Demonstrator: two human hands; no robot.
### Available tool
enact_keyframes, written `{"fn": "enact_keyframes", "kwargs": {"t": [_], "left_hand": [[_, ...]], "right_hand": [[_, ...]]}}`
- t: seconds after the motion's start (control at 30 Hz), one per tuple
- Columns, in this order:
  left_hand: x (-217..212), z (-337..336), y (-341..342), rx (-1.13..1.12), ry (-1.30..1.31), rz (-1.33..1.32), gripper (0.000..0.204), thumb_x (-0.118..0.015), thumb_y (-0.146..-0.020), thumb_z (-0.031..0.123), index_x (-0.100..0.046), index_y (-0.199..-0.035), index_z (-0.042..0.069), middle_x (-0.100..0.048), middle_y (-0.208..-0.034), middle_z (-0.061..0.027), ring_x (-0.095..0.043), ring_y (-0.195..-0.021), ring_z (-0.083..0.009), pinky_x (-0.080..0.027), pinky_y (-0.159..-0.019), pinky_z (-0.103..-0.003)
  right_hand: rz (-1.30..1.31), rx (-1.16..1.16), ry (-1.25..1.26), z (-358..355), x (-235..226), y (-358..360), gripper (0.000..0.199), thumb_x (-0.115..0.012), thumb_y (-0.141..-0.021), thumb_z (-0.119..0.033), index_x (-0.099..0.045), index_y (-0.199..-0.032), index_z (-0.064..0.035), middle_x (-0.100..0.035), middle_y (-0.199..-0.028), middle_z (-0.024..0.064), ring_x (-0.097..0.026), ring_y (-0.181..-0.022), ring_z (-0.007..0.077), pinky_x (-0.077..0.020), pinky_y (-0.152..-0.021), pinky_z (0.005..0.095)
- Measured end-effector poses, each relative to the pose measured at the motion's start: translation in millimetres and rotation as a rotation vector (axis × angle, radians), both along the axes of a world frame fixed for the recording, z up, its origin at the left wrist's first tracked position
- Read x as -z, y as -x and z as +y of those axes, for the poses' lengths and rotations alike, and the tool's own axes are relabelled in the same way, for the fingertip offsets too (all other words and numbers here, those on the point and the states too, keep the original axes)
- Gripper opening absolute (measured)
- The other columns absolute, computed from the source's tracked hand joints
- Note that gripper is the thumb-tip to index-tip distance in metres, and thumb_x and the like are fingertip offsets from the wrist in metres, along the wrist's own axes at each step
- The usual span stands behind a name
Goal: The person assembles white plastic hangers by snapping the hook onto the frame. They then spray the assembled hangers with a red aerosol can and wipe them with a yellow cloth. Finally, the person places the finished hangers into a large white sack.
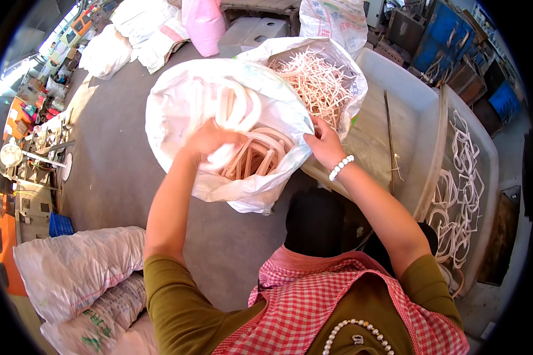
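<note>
A white woven plastic bag [166, 130] stands open in front of me. Pale pink curved plastic strips [260, 154] lie inside it, and more curved loops [236, 106] look blurred toward its far side. My left hand [214, 141] is over the bag's mouth, beside the strips; motion smears its fingers, so whether it holds any is unclear. With a white bead bracelet at the wrist, my right hand [326, 144] pinches the bag's right rim between thumb and fingers.
Behind it, a second white bag [358, 89] holds many thin pale sticks [317, 83]. To the right is a large grey plastic tub [417, 130], then another tub with white looped strips [459, 183]. Full sacks [80, 266] lie at the lower left.
</note>
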State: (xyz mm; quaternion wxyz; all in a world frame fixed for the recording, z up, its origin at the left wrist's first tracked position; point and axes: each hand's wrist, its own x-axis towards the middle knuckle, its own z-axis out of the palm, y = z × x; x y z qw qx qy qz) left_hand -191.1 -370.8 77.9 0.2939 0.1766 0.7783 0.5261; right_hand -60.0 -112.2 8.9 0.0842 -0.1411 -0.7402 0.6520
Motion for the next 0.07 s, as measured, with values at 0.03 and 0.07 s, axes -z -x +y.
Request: {"fn": "enact_keyframes", "kwargs": {"t": [0.03, 0.07], "left_hand": [[15, -4, 21, -0.017, 0.051, 0.212, 0.045, -0.077, -0.068, 0.009, -0.062, -0.109, -0.001, -0.067, -0.096, -0.0111, -0.064, -0.086, -0.0176, -0.051, -0.080, -0.030], [25, -14, 41, -0.020, 0.397, 0.482, 0.048, -0.075, -0.071, 0.012, -0.060, -0.115, -0.001, -0.067, -0.101, -0.0142, -0.065, -0.088, -0.0207, -0.051, -0.084, -0.032]], "right_hand": [[0.057, -0.008, -0.002, -1, 3, 2, 0.046, -0.062, -0.083, -0.012, -0.049, -0.127, -0.0039, -0.066, -0.096, 0.0119, -0.063, -0.083, 0.0186, -0.0499, -0.075, 0.0311], [0.112, -0.016, -0.002, -3, 7, 4, 0.047, -0.062, -0.083, -0.012, -0.049, -0.127, -0.0044, -0.066, -0.096, 0.0116, -0.063, -0.083, 0.0185, -0.0499, -0.076, 0.0310]]}}
